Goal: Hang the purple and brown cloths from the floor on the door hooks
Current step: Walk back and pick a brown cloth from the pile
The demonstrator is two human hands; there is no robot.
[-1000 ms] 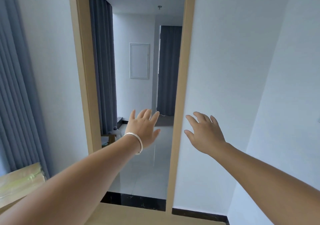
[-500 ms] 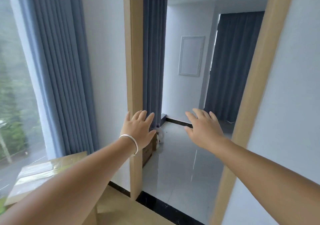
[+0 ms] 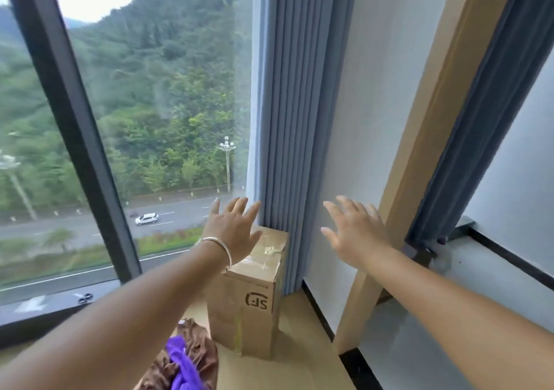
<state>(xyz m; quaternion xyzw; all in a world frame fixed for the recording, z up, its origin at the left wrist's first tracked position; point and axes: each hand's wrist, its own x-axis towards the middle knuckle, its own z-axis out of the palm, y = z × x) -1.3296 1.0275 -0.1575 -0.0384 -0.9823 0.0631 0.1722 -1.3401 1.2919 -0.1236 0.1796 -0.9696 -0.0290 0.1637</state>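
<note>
Glass fills the big window [image 3: 126,119] on my left, with grey-blue curtain [image 3: 287,113] folds hanging beside it down to the pale wooden floor [image 3: 302,368]. Against the curtain's foot, in the corner by the wall, stands a taped cardboard box [image 3: 251,302], upright on its end. Just beside the box, toward the near edge of the floor, lie the cloths I am after: the brown cloth [image 3: 195,344] in a crumpled heap and the purple cloth [image 3: 183,365] bunched on top of it, touching it. The heap seems to run lengthwise from the box toward me, though its near end is cut off at the bottom of the view, so I cannot be sure of its long axis. My left hand [image 3: 233,233], a bracelet on its wrist, and my right hand [image 3: 356,233] are both held out in front of me, fingers spread wide and holding nothing. I judge this the very start: the pickup is not yet begun. Next I would need to bend and reach low to gather both cloths; no door hooks are in view.
</note>
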